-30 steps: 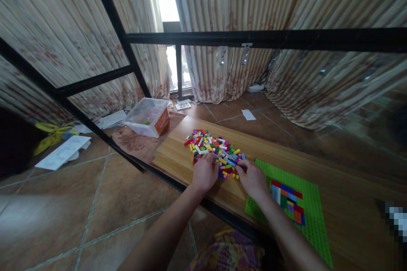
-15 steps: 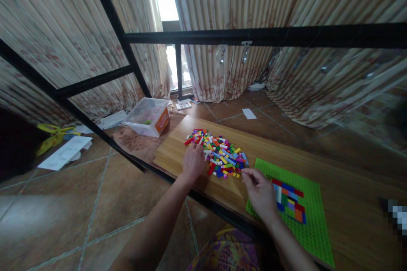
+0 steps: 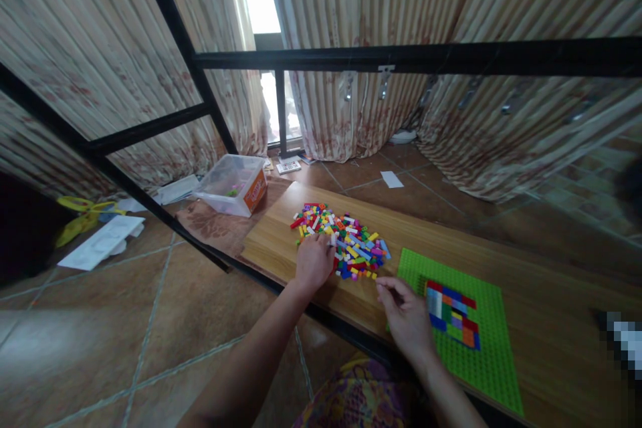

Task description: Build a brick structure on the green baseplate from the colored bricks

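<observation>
My left hand (image 3: 315, 261) reaches over the near left part of a pile of small coloured toy bricks (image 3: 358, 247). Its fingers are closed, with a white brick (image 3: 332, 239) at the tips. Just off the pile's near right edge, my right hand (image 3: 405, 313) has thumb and index finger pinched together. Anything between them is too small to make out. Beside that hand lies a green studded baseplate (image 3: 494, 321), bearing a flat block of joined bricks (image 3: 453, 314) in red, blue, orange, white and other colours.
The wooden board (image 3: 281, 227) carries pile and baseplate, with a black metal frame (image 3: 341, 328) along its near edge. A black rail (image 3: 401, 57) crosses behind. A clear plastic box (image 3: 233, 184) stands on a mat at far left. Papers (image 3: 100, 241) lie on the tiled floor.
My left hand has moved right and slightly nearer, from the pile's left end toward its middle. The right hand has shifted slightly left and nearer, away from the pile's edge, still pinched.
</observation>
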The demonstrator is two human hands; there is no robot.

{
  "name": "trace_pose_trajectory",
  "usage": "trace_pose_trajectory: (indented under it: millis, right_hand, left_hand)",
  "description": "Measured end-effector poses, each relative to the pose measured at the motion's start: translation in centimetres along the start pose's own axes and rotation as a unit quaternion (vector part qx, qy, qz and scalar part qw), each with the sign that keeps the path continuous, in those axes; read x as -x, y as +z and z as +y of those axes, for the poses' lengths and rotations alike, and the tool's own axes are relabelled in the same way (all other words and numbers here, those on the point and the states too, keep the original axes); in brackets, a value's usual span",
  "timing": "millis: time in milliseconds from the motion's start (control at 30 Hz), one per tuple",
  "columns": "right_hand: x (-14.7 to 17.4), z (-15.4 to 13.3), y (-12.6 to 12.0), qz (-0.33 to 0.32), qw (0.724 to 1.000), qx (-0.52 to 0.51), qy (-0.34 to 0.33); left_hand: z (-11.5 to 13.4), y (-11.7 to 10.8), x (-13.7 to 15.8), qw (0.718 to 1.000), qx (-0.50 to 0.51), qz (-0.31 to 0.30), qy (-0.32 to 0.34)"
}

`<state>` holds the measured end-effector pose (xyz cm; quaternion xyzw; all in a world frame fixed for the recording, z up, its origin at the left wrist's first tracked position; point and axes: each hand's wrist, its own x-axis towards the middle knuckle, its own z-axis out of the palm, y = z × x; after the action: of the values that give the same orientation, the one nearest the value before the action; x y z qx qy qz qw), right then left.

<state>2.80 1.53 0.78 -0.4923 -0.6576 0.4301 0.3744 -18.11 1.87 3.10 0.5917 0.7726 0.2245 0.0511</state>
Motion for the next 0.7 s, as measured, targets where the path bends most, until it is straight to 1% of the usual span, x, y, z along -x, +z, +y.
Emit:
trace_pose_trajectory:
  millis: [100, 200, 267, 367, 500, 600, 700]
  right_hand:
    - [0.4, 0.1, 0.1, -0.002, 1.0, -0.004, 0.011]
    - [0.7, 0.1, -0.1, 0.002, 1.0, -0.002, 0.01]
    - [0.8, 0.0, -0.2, 0.001, 1.0, 0.003, 0.005]
    - [1.0, -0.1, -0.4, 0.002, 1.0, 0.008, 0.005]
    - [1.2, -0.4, -0.3, 0.003, 1.0, 0.008, 0.015]
    - [1.4, -0.4, -0.2, -0.002, 1.0, 0.004, 0.021]
    - [1.5, -0.3, -0.3, -0.005, 1.0, 0.005, 0.023]
  left_hand:
    - [0.6, 0.5, 0.4, 0.998, 0.029, -0.013, 0.045]
    - [0.9, 0.9, 0.9, 0.996, 0.053, 0.002, 0.069]
    - [0.7, 0.7, 0.5, 0.997, 0.041, 0.027, 0.052]
    - [0.3, 0.1, -1.1, 0.998, -0.031, 0.059, 0.02]
    - [-0.1, -0.4, -3.4, 0.992, -0.116, 0.035, 0.02]
    - [0.0, -0.3, -4.3, 0.991, -0.133, 0.016, 0.016]
    - [0.1, -0.5, -4.5, 0.991, -0.136, 0.001, 0.012]
